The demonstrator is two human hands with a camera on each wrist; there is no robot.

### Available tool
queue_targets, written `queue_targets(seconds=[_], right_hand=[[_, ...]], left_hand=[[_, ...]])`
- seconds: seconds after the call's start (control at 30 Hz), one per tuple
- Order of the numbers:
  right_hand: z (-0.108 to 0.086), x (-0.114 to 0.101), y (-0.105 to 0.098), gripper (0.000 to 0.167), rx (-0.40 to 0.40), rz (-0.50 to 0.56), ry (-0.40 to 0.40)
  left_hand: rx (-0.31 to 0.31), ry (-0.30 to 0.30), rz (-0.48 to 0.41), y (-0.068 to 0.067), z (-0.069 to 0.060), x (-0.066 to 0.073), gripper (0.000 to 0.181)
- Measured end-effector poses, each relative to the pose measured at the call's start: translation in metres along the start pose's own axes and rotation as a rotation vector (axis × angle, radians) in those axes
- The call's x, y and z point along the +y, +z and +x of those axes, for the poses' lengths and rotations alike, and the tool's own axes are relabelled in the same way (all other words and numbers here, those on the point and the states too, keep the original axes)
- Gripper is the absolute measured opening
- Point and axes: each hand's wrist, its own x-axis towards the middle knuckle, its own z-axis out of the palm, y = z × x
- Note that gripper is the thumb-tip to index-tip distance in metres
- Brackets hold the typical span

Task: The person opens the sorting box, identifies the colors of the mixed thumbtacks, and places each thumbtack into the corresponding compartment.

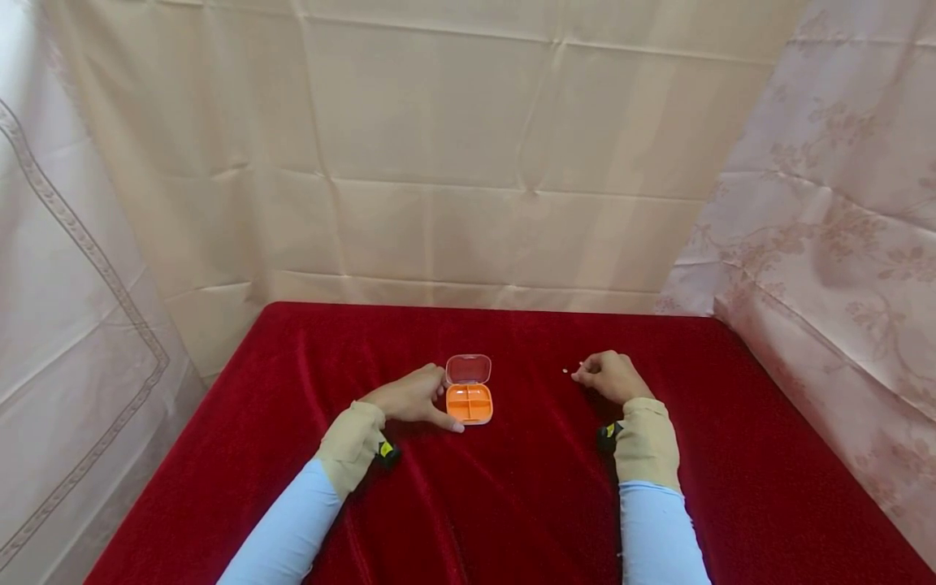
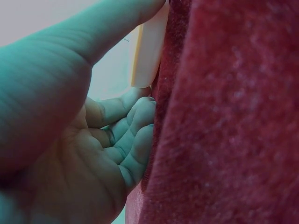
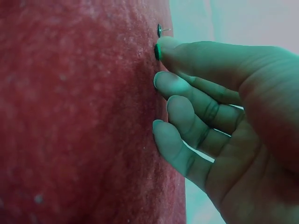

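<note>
An orange pill box (image 1: 470, 404), split into several compartments, lies with its clear lid (image 1: 469, 369) tipped back. My left hand (image 1: 415, 396) grips its left side, thumb at the front edge and fingers near the hinge. The left wrist view shows the pale side of the box (image 2: 150, 51) between thumb and forefinger. At the right, my right hand (image 1: 613, 377) pinches at the cloth with thumb and forefinger. Under the thumb tip is a small dark disc (image 3: 157, 51), apparently a stud earring. Just beyond it lies a similar stud earring (image 3: 160, 31), its thin post sticking up.
A red velvet cloth (image 1: 526, 504) with a few creases covers the table. Near the right fingertips lies a tiny pale piece (image 1: 565, 370). Beige curtains (image 1: 439, 162) hang behind the table, with patterned curtains (image 1: 841, 179) on the right.
</note>
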Motion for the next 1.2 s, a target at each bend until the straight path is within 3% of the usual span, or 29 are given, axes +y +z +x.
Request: queue_targets(seconds=[0.17,0.33,0.47,0.67,0.83,1.0,1.2], right_hand=[[0.0,0.0,0.001,0.021,0.008,0.13,0.052],[-0.001,-0.006,0.002,0.032,0.004,0.409,0.175],[-0.004,-0.007,0.0,0.038,-0.053,0.638,0.256],[-0.004,0.0,-0.003,0.021,-0.18,0.993,0.26],[-0.003,0.004,-0.005,0.029,-0.27,1.235,0.237],[-0.003,0.006,-0.007,0.033,-0.317,1.337,0.205],[-0.005,0.006,-0.008,0.036,-0.298,1.298,0.231]], left_hand=[[0.001,-0.009,0.007,0.0,0.001,-0.001,0.061],[0.0,-0.013,0.013,0.001,0.001,-0.001,0.062],[-0.003,-0.009,0.01,0.001,0.001,-0.001,0.062],[-0.003,-0.008,0.003,0.001,0.001,-0.001,0.061],[-0.001,-0.008,0.0,0.001,0.001,-0.001,0.061],[-0.001,-0.006,-0.006,0.0,0.001,-0.002,0.061],[-0.005,-0.01,-0.015,0.0,0.001,-0.001,0.06]])
